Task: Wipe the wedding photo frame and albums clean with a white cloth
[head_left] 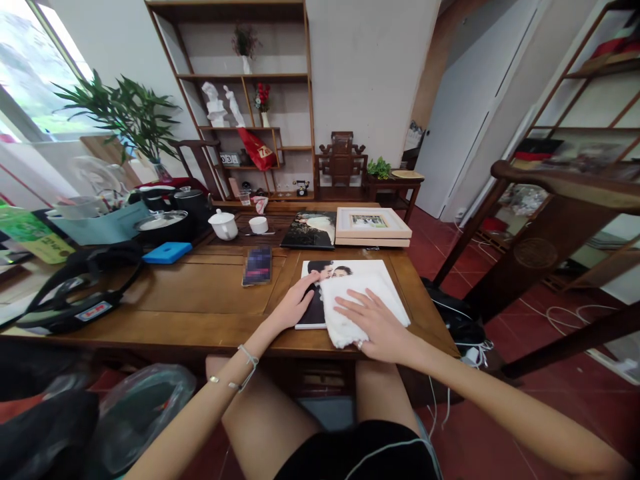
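Observation:
A white-edged photo panel (390, 273) showing a couple lies flat near the front edge of the wooden table. Over its middle and right side is a folded white cloth (336, 328), hiding part of the picture. My right hand (375, 321) presses on this cloth, fingers spread across its top and thumb side at its near edge, holding it against the panel. My left hand (299, 300) rests on the panel's left part, fingers stretched out and holding nothing. Its fingertips lie close to the cloth's upper left corner.
Behind the panel lie a dark photo panel (309, 230) and stacked pale frames (373, 237). Leftward are a phone (257, 267), a white lidded cup (223, 225), a blue box (167, 253) and a black strapped headset (90, 313). A wooden chair (545, 247) stands right.

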{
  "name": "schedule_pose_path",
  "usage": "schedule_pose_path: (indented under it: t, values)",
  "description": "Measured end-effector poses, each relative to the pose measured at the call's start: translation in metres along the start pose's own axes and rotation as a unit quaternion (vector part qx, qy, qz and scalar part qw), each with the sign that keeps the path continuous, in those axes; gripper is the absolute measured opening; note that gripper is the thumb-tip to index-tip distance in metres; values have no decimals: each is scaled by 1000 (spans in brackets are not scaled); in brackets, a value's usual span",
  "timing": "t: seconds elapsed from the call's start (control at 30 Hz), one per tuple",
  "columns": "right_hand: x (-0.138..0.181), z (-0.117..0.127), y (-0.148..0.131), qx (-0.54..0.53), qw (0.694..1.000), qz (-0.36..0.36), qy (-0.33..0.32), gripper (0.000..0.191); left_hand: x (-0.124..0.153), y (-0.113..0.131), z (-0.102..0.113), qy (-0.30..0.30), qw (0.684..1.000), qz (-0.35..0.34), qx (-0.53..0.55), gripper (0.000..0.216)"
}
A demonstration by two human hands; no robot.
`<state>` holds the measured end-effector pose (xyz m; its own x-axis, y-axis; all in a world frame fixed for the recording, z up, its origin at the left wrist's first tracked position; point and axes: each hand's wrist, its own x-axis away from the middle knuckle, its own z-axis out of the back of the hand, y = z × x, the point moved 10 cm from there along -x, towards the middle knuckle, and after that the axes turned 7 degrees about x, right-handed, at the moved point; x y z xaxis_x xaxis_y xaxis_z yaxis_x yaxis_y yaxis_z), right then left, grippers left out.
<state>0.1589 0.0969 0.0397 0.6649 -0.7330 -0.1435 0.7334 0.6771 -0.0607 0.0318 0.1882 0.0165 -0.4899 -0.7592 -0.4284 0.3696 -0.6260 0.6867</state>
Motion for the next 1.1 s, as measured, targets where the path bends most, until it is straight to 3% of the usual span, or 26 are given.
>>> schedule_pose_path:
  t: [0.23,0.33,0.5,0.73,0.83,0.93,1.0,1.1]
  values:
    - [-39,-7,104,45,987,-145,52,56,1,-1,1,0,1000,8,11,42]
    - [-39,-7,123,63,980,-186,41,53,1,-2,1,3,1000,9,13,43]
    - [-44,2,92,53,982,-178,37,54,0,-3,2,14,1000,9,15,42]
    - [-31,-10,-26,28,996,-83,-7,68,0,0,4,19,1000,11,22,43]
    - [-19,-13,-57,20,999,-38,-10,72,0,0,3,13,999,9,33,43]
    - [-21,-13,-42,2,1000,-19,-1,62,0,-3,2,10,1000,11,26,43]
    - [-30,-11,-12,-6,1000,-26,11,54,0,-4,1,8,1000,17,13,43]
    - [-49,-5,44,3,996,-91,24,49,0,-1,1,3,1000,14,5,43]
